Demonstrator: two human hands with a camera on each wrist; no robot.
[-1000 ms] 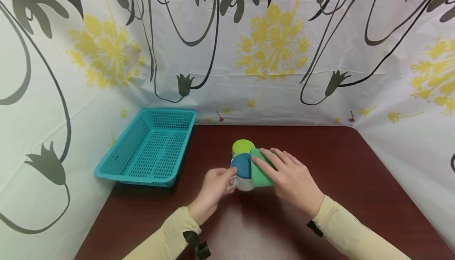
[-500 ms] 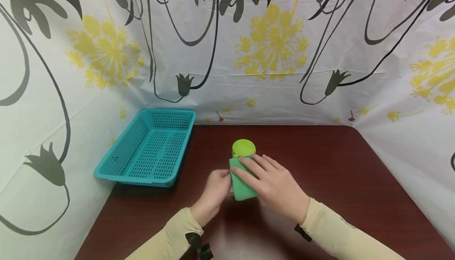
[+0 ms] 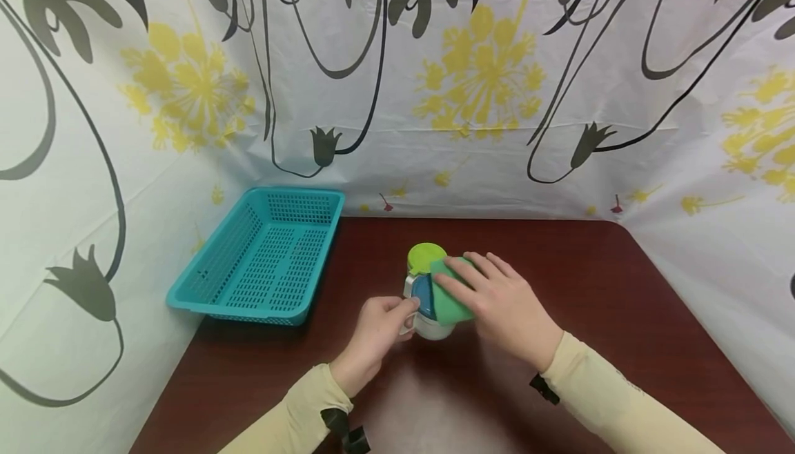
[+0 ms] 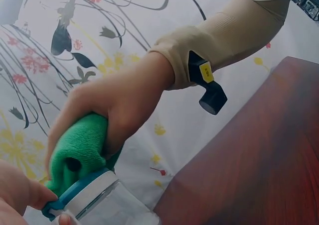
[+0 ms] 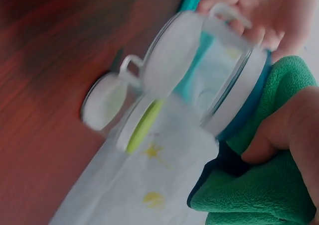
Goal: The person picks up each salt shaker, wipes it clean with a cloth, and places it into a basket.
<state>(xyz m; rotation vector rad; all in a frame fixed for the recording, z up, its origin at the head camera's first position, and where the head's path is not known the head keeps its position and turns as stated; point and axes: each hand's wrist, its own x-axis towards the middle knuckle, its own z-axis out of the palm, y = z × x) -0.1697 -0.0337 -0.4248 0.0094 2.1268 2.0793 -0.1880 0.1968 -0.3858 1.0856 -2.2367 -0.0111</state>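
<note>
Where the sleeves point(image 3: 621, 399) come in from the near side, pale yellow, a black strap sits on each wrist. Left hand point(image 3: 375, 333): fingers curled in, pinching the handle point(image 3: 406, 324) of the clear jar point(image 3: 433, 330); thumb lies at the edge of its blue lid point(image 3: 423, 295). Barely any gap between thumb and fingers. Right hand point(image 3: 512, 309): fingers somewhat spread, laid over the green cloth point(image 3: 448, 302), thumb round the other side, so the cloth is gripped in the hand. Left wrist view shows it bunched there; right wrist view shows a dark border on the fold.

Cloth touches the jar's lid, covering its right part in the head view. Jar sits between the two hands, over the middle of the table point(image 3: 559, 268), body clear, lid on. Cannot tell whether its base touches the table.

Just beyond, a second jar point(image 3: 426, 257), lime-green lid on, stands on the table, partly hidden by the first jar and the cloth. Right wrist view gives a pale handle on it too.

Left and farther off, a turquoise basket point(image 3: 267, 268), slotted floor, well apart from both jars. Table dark red-brown, rounded far corner. Behind it, a white sheet point(image 3: 484, 188), grey stems and yellow blooms.
</note>
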